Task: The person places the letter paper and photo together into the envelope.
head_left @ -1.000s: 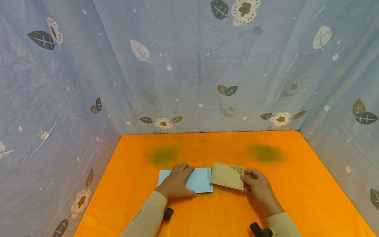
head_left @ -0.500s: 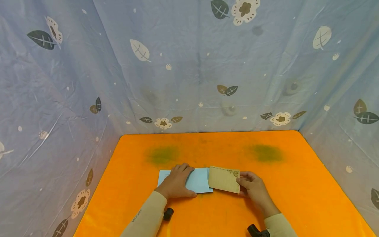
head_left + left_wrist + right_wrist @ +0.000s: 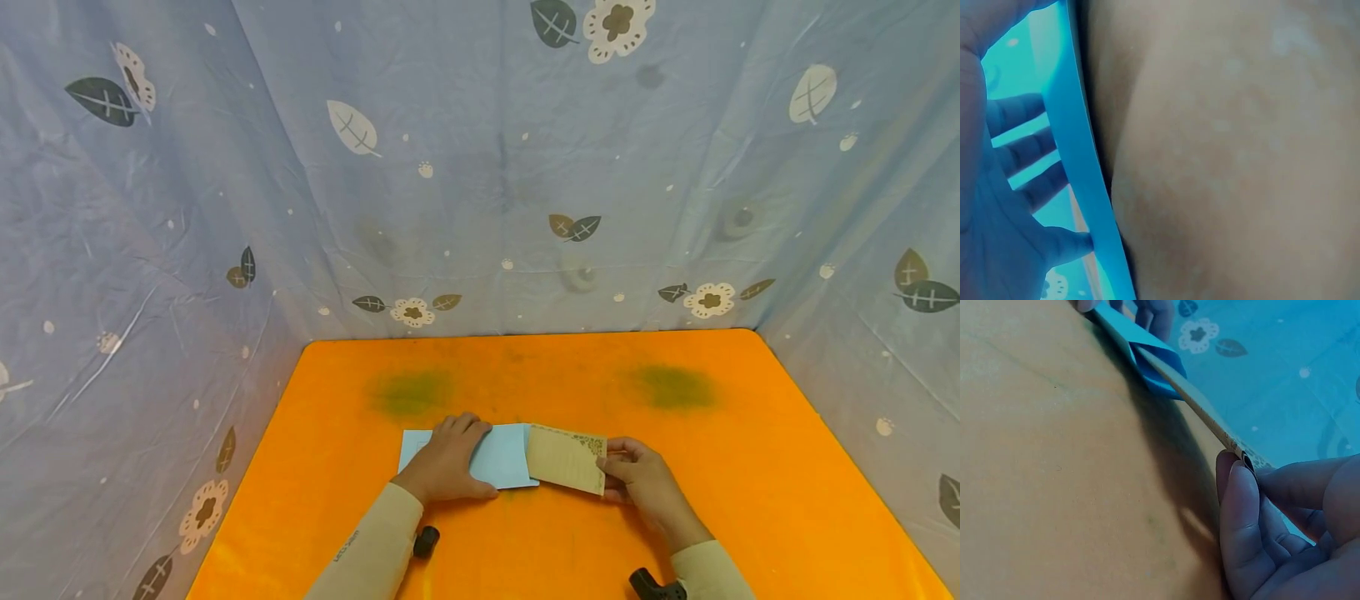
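A light blue envelope point(image 3: 504, 457) lies on the orange table under my left hand point(image 3: 448, 460). The thumb holds its near edge and the fingers its far edge, partly hiding it. In the right wrist view, the mouth of the envelope point(image 3: 1159, 367) gapes toward the right. My right hand point(image 3: 647, 483) pinches the right end of a tan card point(image 3: 566, 458) with brown floral print at one corner. The card's left end sits in the envelope's mouth, and the rest slants out above the table, as the right wrist view shows. In the left wrist view, the envelope point(image 3: 1085, 144) appears edge-on beside my left hand point(image 3: 997, 206).
The orange table point(image 3: 570, 550) has two dark greenish smudges toward the back. Blue curtains point(image 3: 465, 183) printed with leaves and flowers surround its back and both sides. Black wrist-worn devices show at the left wrist point(image 3: 426, 542) and the right wrist point(image 3: 656, 585).
My right hand has moved left and slightly nearer, bringing the card from beside the envelope's right end into its mouth. My left hand and the envelope have stayed in place.
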Demonstrator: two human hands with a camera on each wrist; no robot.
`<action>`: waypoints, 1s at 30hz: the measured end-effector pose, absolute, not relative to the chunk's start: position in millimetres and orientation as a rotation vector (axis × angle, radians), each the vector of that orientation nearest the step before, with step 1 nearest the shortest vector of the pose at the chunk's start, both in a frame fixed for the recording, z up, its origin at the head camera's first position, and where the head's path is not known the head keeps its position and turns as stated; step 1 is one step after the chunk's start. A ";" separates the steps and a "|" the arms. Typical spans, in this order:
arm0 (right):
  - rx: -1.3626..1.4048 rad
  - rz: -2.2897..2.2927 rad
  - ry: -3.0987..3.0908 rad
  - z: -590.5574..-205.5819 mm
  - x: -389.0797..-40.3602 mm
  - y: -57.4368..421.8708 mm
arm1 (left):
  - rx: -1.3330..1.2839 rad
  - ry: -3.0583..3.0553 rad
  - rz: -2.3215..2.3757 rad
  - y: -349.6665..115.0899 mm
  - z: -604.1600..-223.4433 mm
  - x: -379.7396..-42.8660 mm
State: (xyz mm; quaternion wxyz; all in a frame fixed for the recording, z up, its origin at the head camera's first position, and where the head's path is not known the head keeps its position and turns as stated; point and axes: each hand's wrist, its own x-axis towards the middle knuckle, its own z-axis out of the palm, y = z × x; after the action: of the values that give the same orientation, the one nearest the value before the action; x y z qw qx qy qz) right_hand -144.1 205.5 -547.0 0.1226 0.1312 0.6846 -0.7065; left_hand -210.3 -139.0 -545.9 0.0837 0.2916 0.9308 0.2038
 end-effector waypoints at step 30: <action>0.370 -2.048 1.954 -545.3 -147.9 195.1 | 0.879 2.780 0.588 -139.5 -546.5 -211.4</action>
State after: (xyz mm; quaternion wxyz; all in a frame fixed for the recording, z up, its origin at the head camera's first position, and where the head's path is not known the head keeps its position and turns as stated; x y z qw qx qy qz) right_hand -147.9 195.1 -545.3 0.1428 0.1282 0.6774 -0.7101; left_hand -211.4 -139.5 -546.5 0.0836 0.2943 0.9314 0.1971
